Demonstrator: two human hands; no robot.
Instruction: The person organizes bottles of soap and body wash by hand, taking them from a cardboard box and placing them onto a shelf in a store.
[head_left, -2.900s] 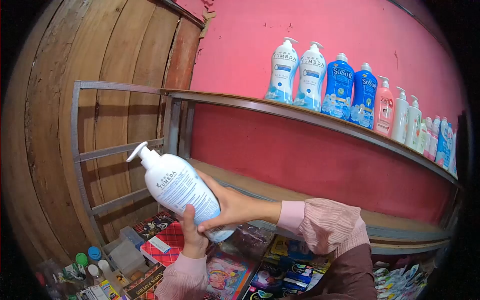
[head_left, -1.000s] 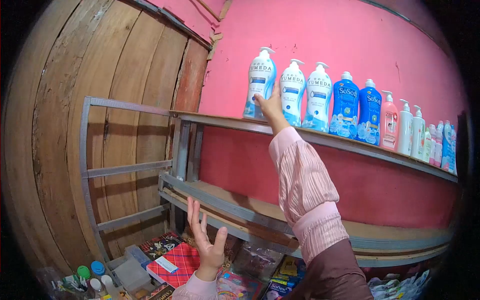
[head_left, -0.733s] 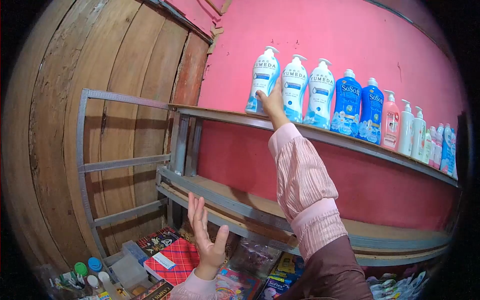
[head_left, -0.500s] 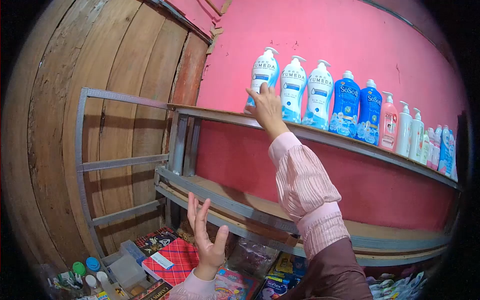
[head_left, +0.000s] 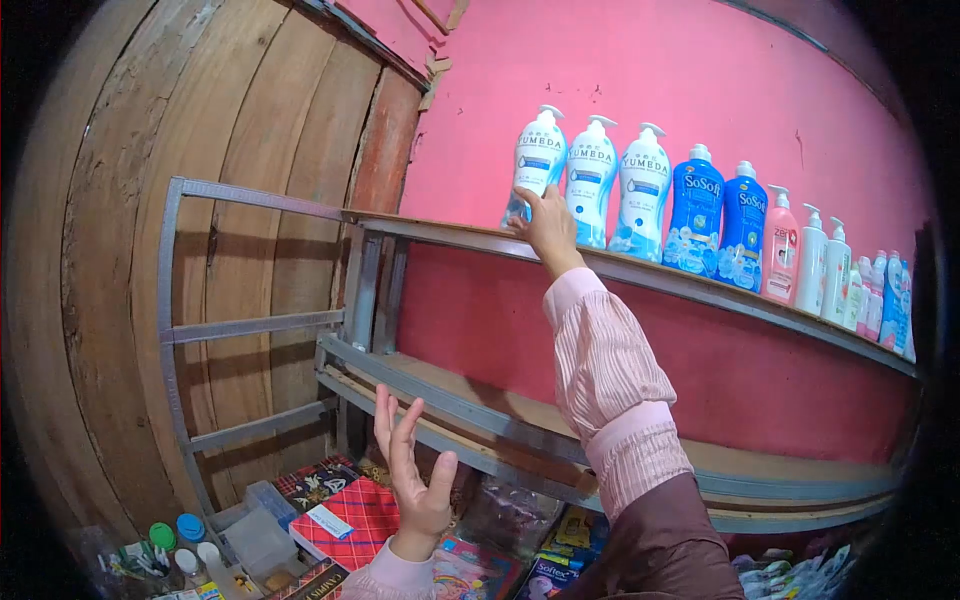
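Head view: the leftmost white pump bottle [head_left: 538, 160] is stood upright at the end of the upper shelf [head_left: 640, 268], just beside a matching bottle [head_left: 592, 172]. Its lower front is touched by the right hand [head_left: 550, 228]; whether a grip is closed cannot be told. The left hand [head_left: 412, 485] is held open and empty, low down. The bottle is judged full, weighty, stiff and smooth-walled. It is best taken round the body, not by the pump.
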